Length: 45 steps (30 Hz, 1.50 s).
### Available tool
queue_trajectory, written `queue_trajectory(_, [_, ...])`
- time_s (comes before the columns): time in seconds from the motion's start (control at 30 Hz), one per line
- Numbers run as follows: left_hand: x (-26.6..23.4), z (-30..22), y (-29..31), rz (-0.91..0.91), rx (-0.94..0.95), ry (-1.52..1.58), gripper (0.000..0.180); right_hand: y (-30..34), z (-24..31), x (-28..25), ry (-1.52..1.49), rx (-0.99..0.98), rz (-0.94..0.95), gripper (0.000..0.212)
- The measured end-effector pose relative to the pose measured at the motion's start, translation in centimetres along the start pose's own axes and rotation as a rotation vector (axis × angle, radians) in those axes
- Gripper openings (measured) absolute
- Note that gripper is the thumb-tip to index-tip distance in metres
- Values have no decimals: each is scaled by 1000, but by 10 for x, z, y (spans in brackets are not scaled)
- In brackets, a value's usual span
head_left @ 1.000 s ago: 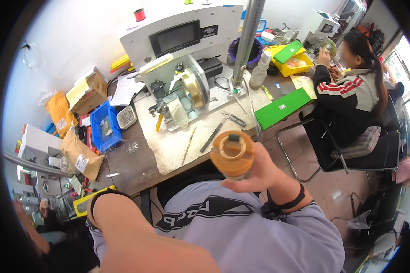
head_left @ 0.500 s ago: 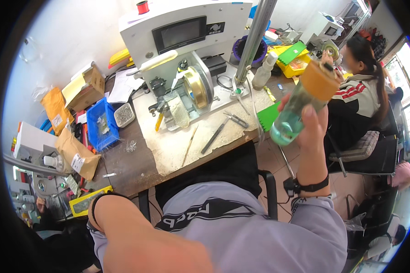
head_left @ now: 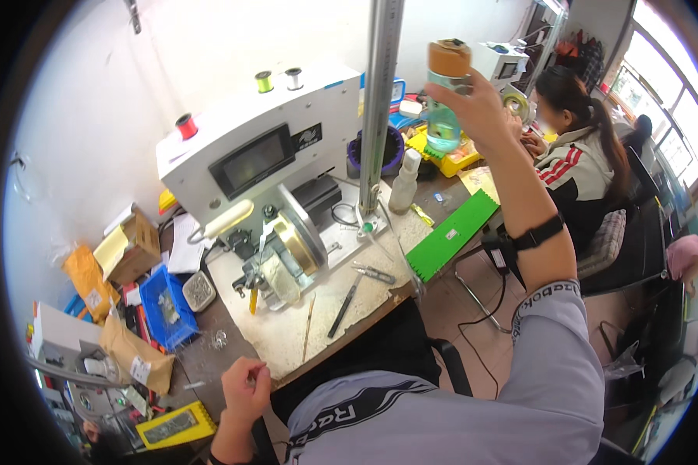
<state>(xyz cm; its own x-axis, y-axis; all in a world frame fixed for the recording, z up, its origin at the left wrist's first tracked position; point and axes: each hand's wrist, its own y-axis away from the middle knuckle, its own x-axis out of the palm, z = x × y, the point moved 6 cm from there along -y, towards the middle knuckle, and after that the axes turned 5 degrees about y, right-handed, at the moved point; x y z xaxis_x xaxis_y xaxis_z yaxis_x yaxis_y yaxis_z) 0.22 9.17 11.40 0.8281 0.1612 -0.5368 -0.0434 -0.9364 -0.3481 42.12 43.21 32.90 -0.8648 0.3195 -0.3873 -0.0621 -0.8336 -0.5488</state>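
My right hand (head_left: 479, 108) is raised at the upper right, wrapped round a clear drinking bottle (head_left: 444, 120) with an orange-brown lid and liquid inside. The bottle stands upright in the air, in front of a yellow tray (head_left: 459, 160). My left hand (head_left: 245, 387) hovers by the table's front edge with its fingers curled in and nothing visible in them. Beyond it, a pair of tweezers (head_left: 374, 273), a dark-handled tool (head_left: 343, 311) and a thin stick (head_left: 309, 327) lie on the worn pale work sheet (head_left: 240, 329).
A white machine (head_left: 202, 167) with a dark screen and a gold wheel (head_left: 296, 242) takes up the table's middle. A metal post (head_left: 380, 101) and a white spray bottle (head_left: 405, 184) stand right of it. A green board (head_left: 454, 235) juts over the edge. A co-worker (head_left: 578, 147) sits at right.
My right hand has carried the bottle up and away from me, turning it from tilted to upright. My left hand has moved forward from my body to the table edge. The view has shifted.
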Motion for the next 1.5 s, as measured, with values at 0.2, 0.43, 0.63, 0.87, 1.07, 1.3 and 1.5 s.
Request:
queue_trajectory(0.2, [8,46,40,-224,-175,-113,5,-70,-26,36,-27,48,56,61])
queue_trajectory(0.43, [14,78,67,-292,-188,-260,10,-118,-31,97,-16,117,132,61])
queue_trajectory(0.63, [24,82,62,-206,-133,-515,18,-168,-52,138,-45,90,208,57])
queue_trajectory(0.87, [22,85,66,-273,-169,-579,16,-161,-17,185,-26,305,327,68])
queue_trajectory(1.07, [24,94,71,-247,-164,-613,15,-188,-34,233,44,207,396,61])
queue_trajectory(1.3, [25,72,54,-262,-200,-613,16,-199,-66,244,-34,354,512,61])
queue_trajectory(1.5, [27,77,54,-282,-168,-612,17,-224,-81,248,-7,390,491,60])
